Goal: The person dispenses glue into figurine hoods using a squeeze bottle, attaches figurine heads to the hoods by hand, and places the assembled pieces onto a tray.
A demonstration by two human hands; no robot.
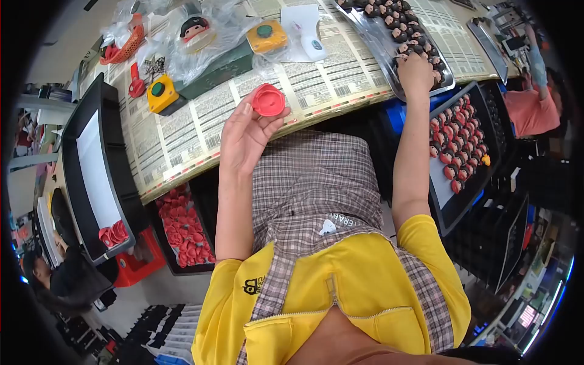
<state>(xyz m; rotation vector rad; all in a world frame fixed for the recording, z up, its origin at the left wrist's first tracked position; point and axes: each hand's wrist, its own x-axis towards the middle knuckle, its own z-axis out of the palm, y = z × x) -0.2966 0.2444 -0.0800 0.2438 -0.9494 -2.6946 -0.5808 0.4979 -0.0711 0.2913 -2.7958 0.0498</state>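
My left hand [248, 131] holds a red, hollow, cup-like plastic piece [268, 100] above the table's front edge. The piece's open side faces me, and its rim is rounded and uneven. To the right, my right hand [417, 74] reaches into a metal tray [378, 52] full of small black-haired doll heads [398, 23]. Its fingers are curled down among the heads at the tray's near end, and whatever they grip is hidden beneath them.
Two yellow boxes with green buttons [159, 91] [266, 36] flank a dark green bar [213, 76]. Behind lies a plastic-wrapped doll head [193, 29]. Black trays hold red pieces [182, 228] at lower left and red-and-black doll heads [459, 143] at right. Other people [532, 112] sit nearby.
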